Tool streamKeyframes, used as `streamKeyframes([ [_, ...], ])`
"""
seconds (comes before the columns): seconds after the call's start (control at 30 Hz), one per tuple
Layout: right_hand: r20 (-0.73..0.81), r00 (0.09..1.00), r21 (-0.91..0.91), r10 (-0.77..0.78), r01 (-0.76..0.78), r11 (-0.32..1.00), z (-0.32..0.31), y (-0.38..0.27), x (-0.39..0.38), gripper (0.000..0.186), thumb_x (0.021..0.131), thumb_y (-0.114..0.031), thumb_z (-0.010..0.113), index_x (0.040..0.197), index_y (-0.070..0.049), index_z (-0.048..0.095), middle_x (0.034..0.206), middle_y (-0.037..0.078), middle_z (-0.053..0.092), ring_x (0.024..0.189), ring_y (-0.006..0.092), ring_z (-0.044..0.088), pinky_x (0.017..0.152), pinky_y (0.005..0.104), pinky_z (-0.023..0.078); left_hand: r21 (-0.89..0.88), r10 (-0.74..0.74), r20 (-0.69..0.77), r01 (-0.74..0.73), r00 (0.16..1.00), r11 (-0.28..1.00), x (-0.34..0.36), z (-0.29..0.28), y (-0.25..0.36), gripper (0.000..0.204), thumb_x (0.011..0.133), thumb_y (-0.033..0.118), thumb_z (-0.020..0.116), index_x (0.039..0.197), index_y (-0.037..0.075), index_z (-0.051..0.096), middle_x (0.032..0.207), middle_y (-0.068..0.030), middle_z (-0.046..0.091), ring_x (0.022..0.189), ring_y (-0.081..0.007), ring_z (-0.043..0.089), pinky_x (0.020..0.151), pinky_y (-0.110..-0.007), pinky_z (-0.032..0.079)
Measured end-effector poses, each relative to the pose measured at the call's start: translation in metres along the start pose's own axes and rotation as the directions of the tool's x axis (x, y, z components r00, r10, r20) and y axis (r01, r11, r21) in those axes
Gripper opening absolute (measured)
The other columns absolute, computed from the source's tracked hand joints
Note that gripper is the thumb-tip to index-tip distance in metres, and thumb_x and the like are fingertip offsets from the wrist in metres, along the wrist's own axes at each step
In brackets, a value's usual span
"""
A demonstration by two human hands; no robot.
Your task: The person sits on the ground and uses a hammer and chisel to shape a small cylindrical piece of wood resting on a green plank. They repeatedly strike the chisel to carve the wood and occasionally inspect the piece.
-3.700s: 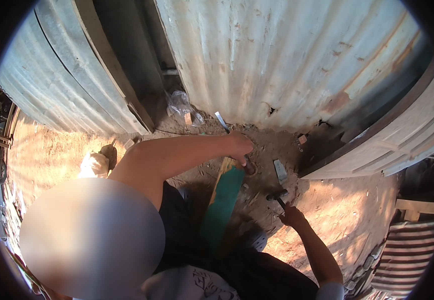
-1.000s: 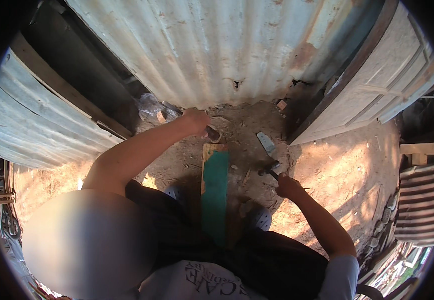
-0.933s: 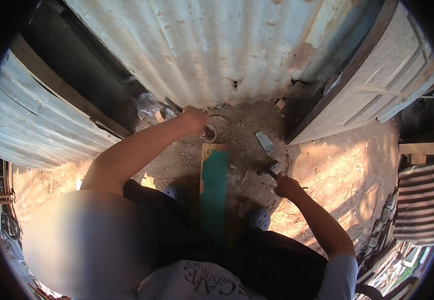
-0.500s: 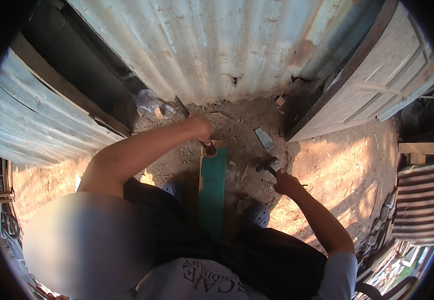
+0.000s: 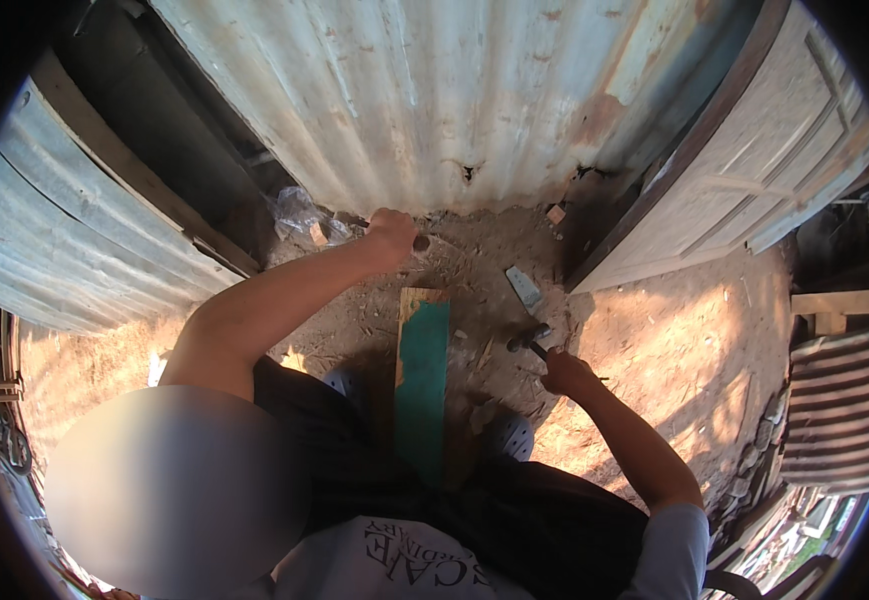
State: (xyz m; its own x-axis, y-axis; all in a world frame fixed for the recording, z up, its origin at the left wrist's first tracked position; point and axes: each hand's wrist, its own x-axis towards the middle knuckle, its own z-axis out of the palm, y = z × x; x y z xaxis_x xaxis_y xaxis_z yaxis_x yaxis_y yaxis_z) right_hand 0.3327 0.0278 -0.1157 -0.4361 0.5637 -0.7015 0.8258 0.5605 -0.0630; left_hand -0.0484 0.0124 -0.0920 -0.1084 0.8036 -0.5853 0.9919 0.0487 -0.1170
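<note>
My left hand (image 5: 391, 238) is closed around what looks like a chisel, its dark blade (image 5: 351, 218) pointing up and left. The tool's round brown end (image 5: 421, 243) sticks out on the right side of the fist. In my right hand (image 5: 568, 374) is a hammer (image 5: 529, 338) with a dark head, held low over the ground to the right. Between my legs stretches a wooden board (image 5: 422, 370), painted green, with bare wood along its left edge and far end. Both hands are apart from the board.
A pale flat offcut (image 5: 524, 289) lies on the dirt beyond the hammer. Crumpled clear plastic (image 5: 297, 212) sits at the far left near a small wood block (image 5: 317, 234). Corrugated metal (image 5: 454, 100) rises ahead, with a panelled door (image 5: 734, 170) on the right.
My left hand has lifted the chisel off the board's far end, moving it away and turning it flatter. The right hand and hammer have shifted only slightly.
</note>
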Motion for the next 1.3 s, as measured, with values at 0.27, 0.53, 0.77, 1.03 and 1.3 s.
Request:
streamKeyframes([
  [0.27, -0.012, 0.999, -0.048, 0.033, -0.033, 0.998, 0.006, 0.006, 0.002, 0.04, 0.077, -0.022, 0.058, 0.107, 0.0, 0.044, 0.095, 0.018, 0.062, 0.089, 0.031, 0.063, 0.074, 0.0406, 0.052, -0.015, 0.021, 0.201, -0.019, 0.979, 1.0, -0.024, -0.032, -0.013, 0.054, 0.078, 0.055, 0.058, 0.085, 0.003, 0.067, 0.082, -0.0118, 0.066, 0.079, -0.0263, 0.065, 0.068, -0.038, 0.05],
  [0.53, 0.004, 1.0, 0.024, -0.005, 0.005, 1.0, 0.006, 0.01, 0.004, 0.051, 0.075, -0.027, 0.06, 0.111, 0.004, 0.043, 0.098, 0.027, 0.059, 0.094, 0.039, 0.06, 0.081, 0.0451, 0.049, 0.054, 0.098, 0.38, -0.128, 0.92, 0.99, -0.018, -0.016, 0.02, 0.059, 0.079, 0.059, 0.054, 0.088, 0.002, 0.066, 0.086, -0.01, 0.065, 0.083, -0.0247, 0.063, 0.069, -0.038, 0.049],
  [0.77, 0.038, 0.998, 0.045, 0.04, -0.041, 0.998, 0.002, 0.006, 0.0, 0.05, 0.076, -0.027, 0.06, 0.111, 0.004, 0.043, 0.1, 0.028, 0.059, 0.096, 0.0392, 0.059, 0.082, 0.0451, 0.048, -0.105, -0.095, 0.031, 0.097, 0.995, 0.99, -0.002, -0.037, -0.032, 0.054, 0.08, 0.056, 0.056, 0.096, 0.006, 0.066, 0.091, -0.0089, 0.066, 0.087, -0.0269, 0.063, 0.075, -0.04, 0.049],
  [1.03, 0.037, 0.998, 0.036, 0.043, -0.045, 0.998, -0.002, 0.004, 0.0, 0.049, 0.076, -0.026, 0.059, 0.111, 0.004, 0.044, 0.102, 0.027, 0.059, 0.098, 0.038, 0.059, 0.084, 0.0449, 0.048, -0.077, 0.098, 0.574, -0.066, 0.813, 0.995, -0.019, -0.028, 0.011, 0.058, 0.078, 0.061, 0.055, 0.09, 0.005, 0.066, 0.084, -0.0089, 0.066, 0.083, -0.0252, 0.064, 0.074, -0.039, 0.049],
  [1.3, 0.024, 1.0, 0.059, 0.016, -0.017, 0.998, 0.0, 0.005, -0.001, 0.048, 0.075, -0.025, 0.059, 0.11, 0.004, 0.044, 0.098, 0.027, 0.059, 0.096, 0.0383, 0.059, 0.082, 0.0451, 0.048, -0.1, -0.116, -0.024, 0.113, 0.993, 0.989, -0.007, -0.031, -0.041, 0.055, 0.087, 0.052, 0.047, 0.079, 0.001, 0.066, 0.072, -0.0137, 0.063, 0.08, -0.0282, 0.064, 0.072, -0.042, 0.05],
])
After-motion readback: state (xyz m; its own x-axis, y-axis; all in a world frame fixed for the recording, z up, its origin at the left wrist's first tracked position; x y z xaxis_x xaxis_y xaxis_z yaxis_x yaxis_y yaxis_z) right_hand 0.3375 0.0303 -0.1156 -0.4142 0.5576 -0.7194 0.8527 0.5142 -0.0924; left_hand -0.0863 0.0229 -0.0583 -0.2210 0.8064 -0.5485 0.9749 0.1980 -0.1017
